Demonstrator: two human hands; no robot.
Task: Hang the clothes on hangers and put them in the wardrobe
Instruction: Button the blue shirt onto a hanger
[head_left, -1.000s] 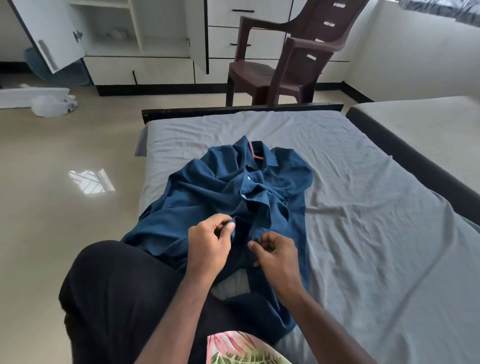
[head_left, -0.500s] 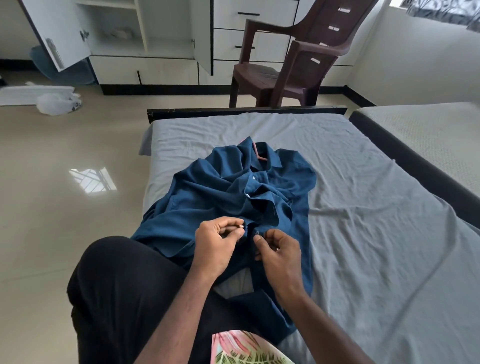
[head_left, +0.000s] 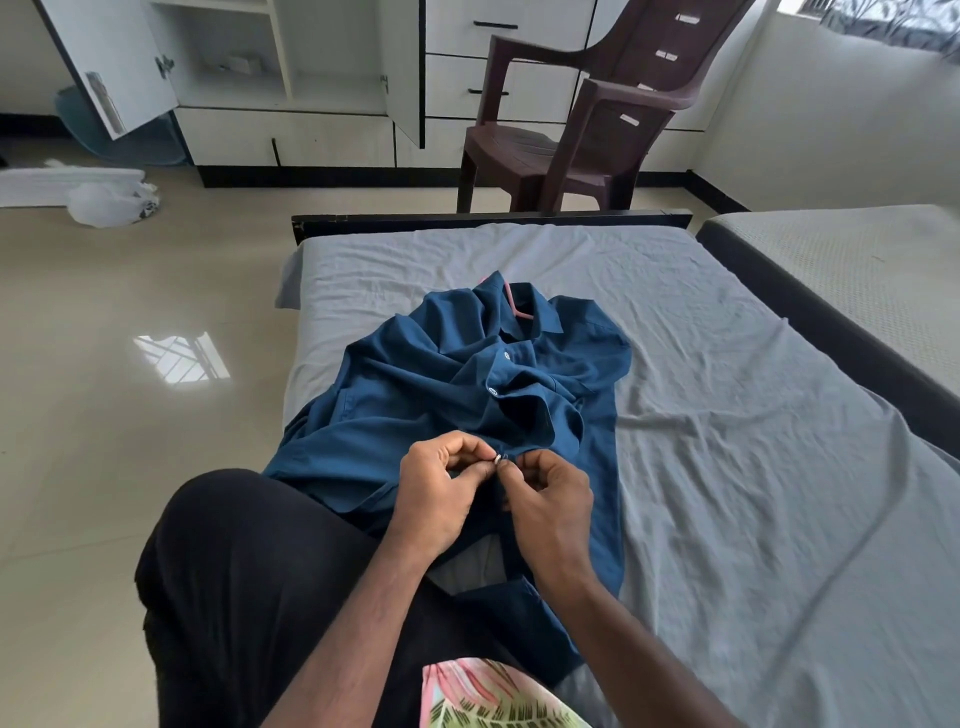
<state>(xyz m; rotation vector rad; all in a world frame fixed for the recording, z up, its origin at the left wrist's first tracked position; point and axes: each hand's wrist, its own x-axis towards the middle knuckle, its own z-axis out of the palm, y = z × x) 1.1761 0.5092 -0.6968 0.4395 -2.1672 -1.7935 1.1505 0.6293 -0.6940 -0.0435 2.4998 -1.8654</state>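
The blue shirt (head_left: 467, 395) lies rumpled on the grey bed sheet (head_left: 727, 415), right in front of your knee. A pink hanger (head_left: 514, 304) pokes out at the collar, so the shirt looks like it is already on the hanger. Two white buttons near the top look done up. You are doing up the next one.

Your left hand (head_left: 441, 488) pinches a small white button (head_left: 497, 458) between thumb and finger. Your right hand (head_left: 550, 499) pinches the other edge of the shirt front, just beside the button. Both hands hold tight and touch each other in the middle.

To do it well, pull the cloth flat with your right hand so the hole opens. Push the button in sideways, then tug it through. Line up the two edges first, so you do not pick the wrong hole.

Farther off, the wardrobe (head_left: 291, 78) stands with its door open, past the foot of the bed. A brown chair (head_left: 597, 119) stands next to it.
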